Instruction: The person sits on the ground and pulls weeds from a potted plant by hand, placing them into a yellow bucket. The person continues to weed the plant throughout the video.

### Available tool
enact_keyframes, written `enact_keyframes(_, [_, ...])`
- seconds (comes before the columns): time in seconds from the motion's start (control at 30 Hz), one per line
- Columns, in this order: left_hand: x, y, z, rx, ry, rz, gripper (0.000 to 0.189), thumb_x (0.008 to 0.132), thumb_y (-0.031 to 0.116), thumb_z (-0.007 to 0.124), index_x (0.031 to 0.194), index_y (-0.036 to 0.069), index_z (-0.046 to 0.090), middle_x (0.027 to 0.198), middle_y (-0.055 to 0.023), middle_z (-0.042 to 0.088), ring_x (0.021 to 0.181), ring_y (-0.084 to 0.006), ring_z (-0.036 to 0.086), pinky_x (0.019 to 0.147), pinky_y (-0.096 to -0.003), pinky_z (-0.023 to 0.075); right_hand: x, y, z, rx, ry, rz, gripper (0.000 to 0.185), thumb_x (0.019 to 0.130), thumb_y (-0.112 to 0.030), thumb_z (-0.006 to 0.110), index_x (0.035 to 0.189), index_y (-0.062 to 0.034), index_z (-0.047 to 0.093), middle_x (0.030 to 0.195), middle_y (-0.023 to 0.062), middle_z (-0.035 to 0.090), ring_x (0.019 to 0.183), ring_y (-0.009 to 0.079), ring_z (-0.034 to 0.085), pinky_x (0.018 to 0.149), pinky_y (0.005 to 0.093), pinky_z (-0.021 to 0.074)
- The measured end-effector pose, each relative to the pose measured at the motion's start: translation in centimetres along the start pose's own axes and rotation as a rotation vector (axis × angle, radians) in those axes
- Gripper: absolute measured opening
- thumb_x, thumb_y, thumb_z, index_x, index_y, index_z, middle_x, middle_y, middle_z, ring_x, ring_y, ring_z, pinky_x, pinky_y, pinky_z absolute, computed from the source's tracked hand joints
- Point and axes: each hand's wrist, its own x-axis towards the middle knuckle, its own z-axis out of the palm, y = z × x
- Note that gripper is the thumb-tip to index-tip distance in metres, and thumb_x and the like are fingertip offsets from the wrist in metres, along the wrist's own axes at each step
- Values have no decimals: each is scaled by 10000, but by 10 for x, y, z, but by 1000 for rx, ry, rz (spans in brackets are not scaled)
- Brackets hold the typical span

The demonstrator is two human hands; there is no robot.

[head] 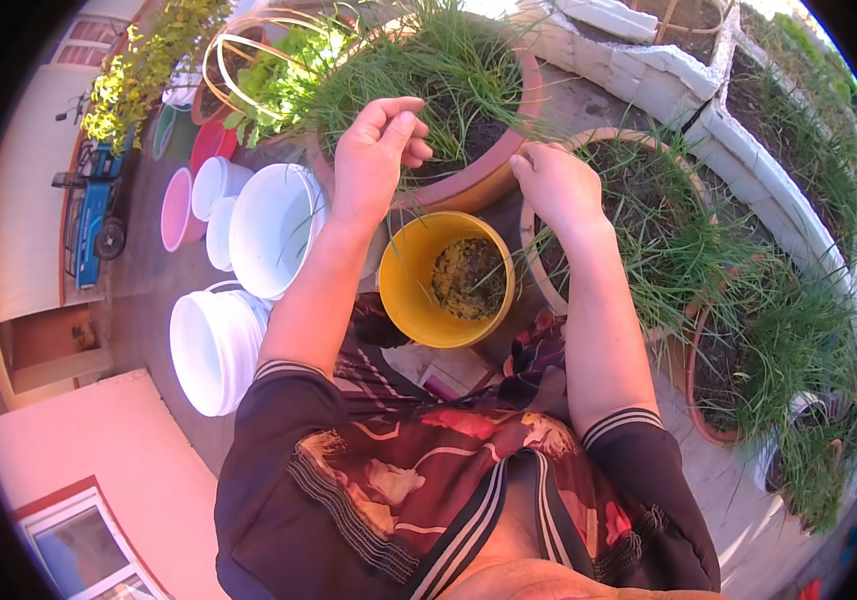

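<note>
My left hand [387, 146] hangs over a large terracotta pot [488, 172] of green, grass-like plants [398, 71]. Its fingers are curled and the thumb lies near the index finger; whether a thin blade is pinched there I cannot tell. Beside that pot's right rim is my right hand [562, 184], fingertips bunched together and pointing at the leaves. What those fingertips hold, if anything, is hidden. Between my forearms stands a yellow bucket [406, 277], with dark soil or plant debris [469, 277] at its bottom. A second round pot [537, 255] of similar plants sits under my right forearm.
White plastic buckets [278, 225] [203, 356] and a pink tub [179, 210] stand at left. Leafy lettuce-like greens [278, 82] grow under bent hoops [222, 56]. More potted plants [773, 352] and a white block border [758, 187] line the right. A blue vehicle [94, 214] is parked far left.
</note>
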Motion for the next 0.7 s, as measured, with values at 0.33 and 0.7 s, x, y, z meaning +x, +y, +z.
enact_keyframes(0.33, [153, -54, 83, -347, 209, 122, 104, 1053, 10, 444, 1131, -27, 501, 1069, -145, 604, 970, -261, 704, 859, -375, 634, 3, 3, -4, 82, -2, 6, 317, 976, -346, 566, 1077, -76, 696, 1103, 147, 704, 1095, 335, 664, 964, 458, 510])
enact_keyframes(0.7, [168, -139, 73, 665, 245, 384, 199, 879, 112, 714, 1068, 55, 692, 1119, -165, 599, 966, -350, 657, 895, -425, 534, 6, -4, 0, 153, 60, -13, 320, 952, -316, 599, 1126, -63, 688, 1174, 150, 673, 1120, 364, 639, 974, 469, 510])
